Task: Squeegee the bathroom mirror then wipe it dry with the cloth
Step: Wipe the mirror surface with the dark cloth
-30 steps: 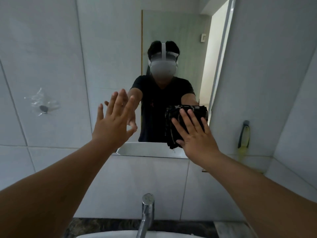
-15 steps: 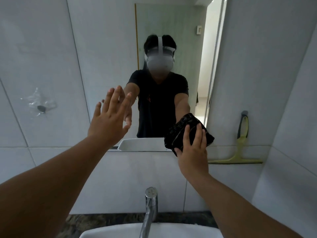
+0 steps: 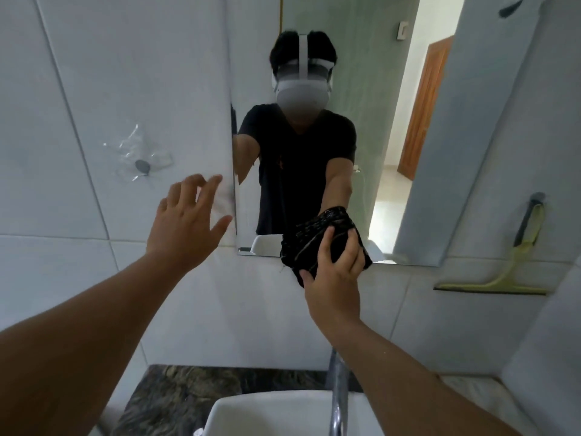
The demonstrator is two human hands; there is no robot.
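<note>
The mirror [image 3: 393,89] hangs on the white tiled wall ahead and reflects a person in a black shirt with a headset. My right hand [image 3: 338,272] grips a bunched black cloth [image 3: 314,243] and presses it against the mirror's bottom edge, partly over the tile below. My left hand [image 3: 185,225] is raised with fingers spread, just left of the mirror's left edge, over the tile; it holds nothing. A yellow-green squeegee [image 3: 509,272] with a dark handle hangs on the wall to the right of the mirror, apart from both hands.
A white basin [image 3: 267,413] and a chrome tap [image 3: 339,388] sit below, on a dark marbled counter [image 3: 188,385]. A clear adhesive hook [image 3: 141,165] is stuck to the tile at the left. A side wall closes in at the right.
My right hand has slid the cloth down from mid-mirror to the bottom edge. My left hand has moved off the glass to the left, onto the tile. The view has shifted right.
</note>
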